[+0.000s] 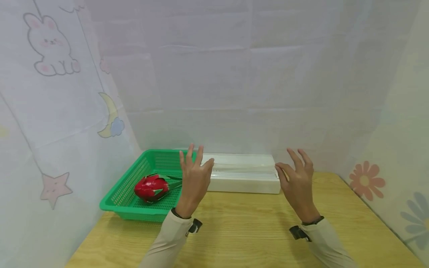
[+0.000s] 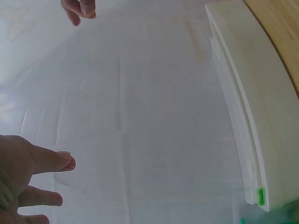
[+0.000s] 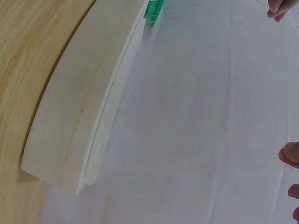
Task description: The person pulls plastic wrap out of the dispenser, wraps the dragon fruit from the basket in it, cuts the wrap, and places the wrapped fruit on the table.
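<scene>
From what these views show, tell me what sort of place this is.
Probably a small staged recording booth, not a real kitchen: a wooden table is enclosed by white fabric with cartoon prints, and holds only a green basket with a dragon fruit and a white box.

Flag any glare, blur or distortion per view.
Head view: soft even light, sharp, faint shadows under the green plastic mesh basket. Left wrist view: the long white plastic dispenser box bows from lens distortion, backdrop washed out, fingers slightly soft. Right wrist view: same curved box, pale low-contrast sheet, no hard glare.
</scene>
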`<action>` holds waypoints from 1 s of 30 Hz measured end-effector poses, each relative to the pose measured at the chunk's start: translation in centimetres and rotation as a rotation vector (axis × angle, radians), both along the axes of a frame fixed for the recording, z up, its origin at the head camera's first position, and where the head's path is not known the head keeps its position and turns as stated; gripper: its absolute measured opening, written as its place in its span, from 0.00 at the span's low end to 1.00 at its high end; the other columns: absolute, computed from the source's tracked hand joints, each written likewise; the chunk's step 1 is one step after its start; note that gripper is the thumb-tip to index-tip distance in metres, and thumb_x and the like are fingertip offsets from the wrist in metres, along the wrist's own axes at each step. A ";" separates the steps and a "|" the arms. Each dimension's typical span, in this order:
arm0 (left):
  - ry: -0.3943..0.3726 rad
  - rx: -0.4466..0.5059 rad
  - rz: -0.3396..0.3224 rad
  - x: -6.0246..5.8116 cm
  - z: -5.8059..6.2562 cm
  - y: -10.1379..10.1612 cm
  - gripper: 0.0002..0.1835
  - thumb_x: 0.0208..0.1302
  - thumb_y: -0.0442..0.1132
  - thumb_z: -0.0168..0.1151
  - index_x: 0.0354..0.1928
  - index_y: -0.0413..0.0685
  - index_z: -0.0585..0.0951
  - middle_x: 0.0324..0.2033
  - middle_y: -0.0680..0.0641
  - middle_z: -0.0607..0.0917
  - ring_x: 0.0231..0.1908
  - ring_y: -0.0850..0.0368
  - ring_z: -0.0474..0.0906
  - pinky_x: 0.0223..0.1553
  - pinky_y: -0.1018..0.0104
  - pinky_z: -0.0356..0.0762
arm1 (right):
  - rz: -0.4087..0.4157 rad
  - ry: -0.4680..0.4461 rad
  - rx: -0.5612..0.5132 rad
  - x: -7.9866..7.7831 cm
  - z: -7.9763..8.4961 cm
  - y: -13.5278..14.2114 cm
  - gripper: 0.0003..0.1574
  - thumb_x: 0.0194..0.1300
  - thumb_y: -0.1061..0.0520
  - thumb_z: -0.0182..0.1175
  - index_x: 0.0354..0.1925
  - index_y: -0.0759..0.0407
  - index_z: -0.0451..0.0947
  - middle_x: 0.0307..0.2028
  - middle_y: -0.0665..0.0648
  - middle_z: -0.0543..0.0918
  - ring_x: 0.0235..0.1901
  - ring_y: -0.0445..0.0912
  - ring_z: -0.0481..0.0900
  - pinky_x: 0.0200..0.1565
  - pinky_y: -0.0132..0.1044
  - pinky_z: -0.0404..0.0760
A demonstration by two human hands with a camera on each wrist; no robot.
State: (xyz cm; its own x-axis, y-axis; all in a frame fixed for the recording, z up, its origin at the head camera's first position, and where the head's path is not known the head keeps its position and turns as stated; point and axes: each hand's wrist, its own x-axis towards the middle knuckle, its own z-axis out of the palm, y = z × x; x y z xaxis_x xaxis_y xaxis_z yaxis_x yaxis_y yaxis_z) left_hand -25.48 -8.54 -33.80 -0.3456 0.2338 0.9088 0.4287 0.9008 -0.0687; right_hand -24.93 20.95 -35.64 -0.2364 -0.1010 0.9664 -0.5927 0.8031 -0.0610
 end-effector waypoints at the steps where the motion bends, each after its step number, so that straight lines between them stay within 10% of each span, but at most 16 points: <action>1: -0.002 0.003 -0.004 0.1 0.1 0.0 0.04 0.60 0.36 0.73 0.37 0.50 0.89 0.59 0.34 0.80 0.66 0.31 0.65 0.61 0.26 0.60 | 0.001 -0.003 -0.003 0.1 0.1 0.0 0.08 0.53 0.71 0.69 0.35 0.71 0.85 0.60 0.74 0.75 0.68 0.69 0.61 0.67 0.68 0.55; 30: 0.025 0.003 -0.029 2.1 2.1 -0.2 0.08 0.59 0.35 0.73 0.41 0.49 0.89 0.59 0.33 0.78 0.66 0.30 0.64 0.61 0.27 0.61 | 0.027 0.081 -0.015 1.4 1.4 0.1 0.08 0.60 0.65 0.64 0.35 0.72 0.85 0.60 0.74 0.75 0.68 0.70 0.60 0.68 0.64 0.56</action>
State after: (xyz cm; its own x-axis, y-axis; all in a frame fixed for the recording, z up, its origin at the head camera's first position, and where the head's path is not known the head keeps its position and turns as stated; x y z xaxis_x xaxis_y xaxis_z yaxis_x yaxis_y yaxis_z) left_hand -23.35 -8.70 -31.68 -0.3157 0.2405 0.9179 0.4528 0.8883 -0.0770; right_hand -23.54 21.08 -34.26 -0.1550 -0.0916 0.9837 -0.6173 0.7864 -0.0241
